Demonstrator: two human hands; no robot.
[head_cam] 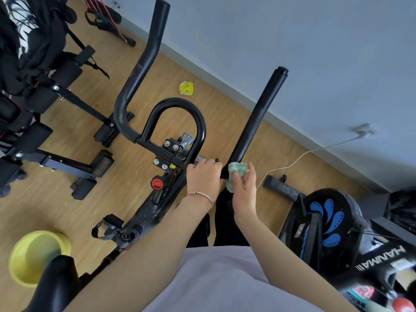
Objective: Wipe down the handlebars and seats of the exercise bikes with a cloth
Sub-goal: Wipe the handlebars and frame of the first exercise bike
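Nearest, at the lower left, the bike's black seat (56, 280) pokes into view. It is blurred, so I cannot tell whether it has been wiped. A yellow basin (33, 255) stands on the floor (67, 199) just beyond it.

Further out, both hands are at the middle of the handlebars (200, 122). The left hand (203, 179), with a thin bracelet at the wrist, has its fingers curled over the crossbar beside the bolted clamp and appears to be steadying the bike. The right hand (244, 192) grips a bunched green cloth (236, 172), thumb and fingers round it, and presses it against the lowest part of the right bar (258, 113), where that bar meets the crossbar.

Judging by this, the job is early or midway on this bike. The cloth is at the foot of the right bar, so its long upper stretch appears still to be done. The curved left bar (144, 61) shows pale scuffs or dust, and the centre loop shines, though shine alone does not prove it was wiped. A second machine (326, 217) with blue markings stands to the right, untouched by either hand.

Beyond the bars, a small yellow disc (186, 88) lies near the floor's far edge. A white cable (292, 164) runs along to the wall (292, 41).
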